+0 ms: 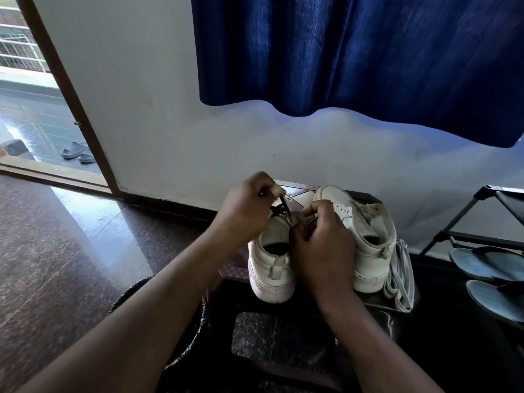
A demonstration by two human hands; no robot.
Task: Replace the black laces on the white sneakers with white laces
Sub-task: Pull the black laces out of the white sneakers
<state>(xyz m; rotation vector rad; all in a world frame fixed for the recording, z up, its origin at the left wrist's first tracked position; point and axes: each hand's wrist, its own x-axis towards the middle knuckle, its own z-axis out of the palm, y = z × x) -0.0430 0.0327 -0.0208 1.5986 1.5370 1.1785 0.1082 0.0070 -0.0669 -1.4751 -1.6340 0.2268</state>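
Two white sneakers stand side by side on a dark stool [377, 304], heels toward me. The left sneaker [270, 265] still carries a black lace [283, 209] near its front. My left hand [246, 211] pinches that lace and holds it taut above the shoe. My right hand [323, 245] grips the left sneaker at its tongue, fingers curled over the lacing area. The right sneaker [368, 236] shows no lace in its visible part. A bundle of white laces [399, 276] lies on the stool just right of it.
A black shoe rack [465, 217] with grey sandals [487, 262] stands at the right. A blue curtain [354, 52] hangs over the white wall. An open doorway at the left shows slippers [75, 151] outside. A round dark basket rim [195, 330] sits under my left forearm.
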